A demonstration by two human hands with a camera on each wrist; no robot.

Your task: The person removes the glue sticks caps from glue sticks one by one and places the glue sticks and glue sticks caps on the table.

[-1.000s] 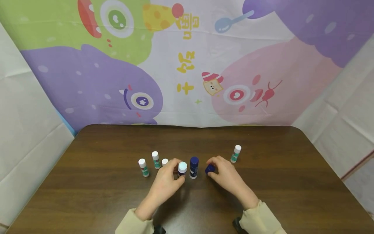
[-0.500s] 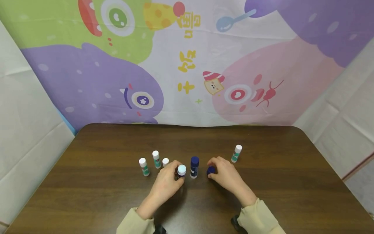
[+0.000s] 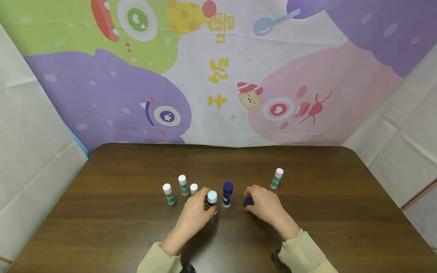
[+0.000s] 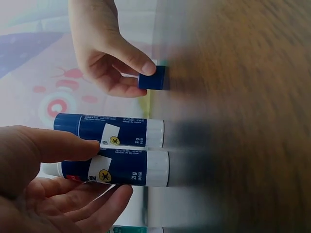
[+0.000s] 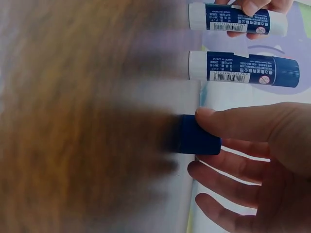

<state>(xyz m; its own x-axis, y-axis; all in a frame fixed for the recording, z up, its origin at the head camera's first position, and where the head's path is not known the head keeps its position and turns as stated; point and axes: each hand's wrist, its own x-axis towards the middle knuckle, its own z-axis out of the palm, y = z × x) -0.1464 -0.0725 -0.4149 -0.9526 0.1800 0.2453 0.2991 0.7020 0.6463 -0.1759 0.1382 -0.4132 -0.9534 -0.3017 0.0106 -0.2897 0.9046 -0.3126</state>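
My left hand [image 3: 195, 210] grips an uncapped blue glue stick [image 4: 121, 167] between thumb and fingers. Its white top [image 3: 212, 196] shows in the head view, and it stands upright on the table. Just right of it stands a capped blue glue stick [image 3: 227, 194], not held by either hand. My right hand [image 3: 265, 204] pinches a loose dark blue cap [image 5: 197, 136] between thumb and fingers, low at the table surface. The remaining fingers of that hand are spread below the cap in the right wrist view.
Left of my left hand stand green-and-white glue sticks [image 3: 168, 194], [image 3: 183, 185] and a partly hidden one [image 3: 194, 188]. Another green-and-white glue stick [image 3: 277, 178] stands beyond my right hand. The brown table [image 3: 119, 227] ends at a cartoon-printed cloth [image 3: 218, 129].
My right hand has shifted slightly right with the cap, which was tilted a second ago and now sits more level. My left hand stays around the uncapped glue stick.
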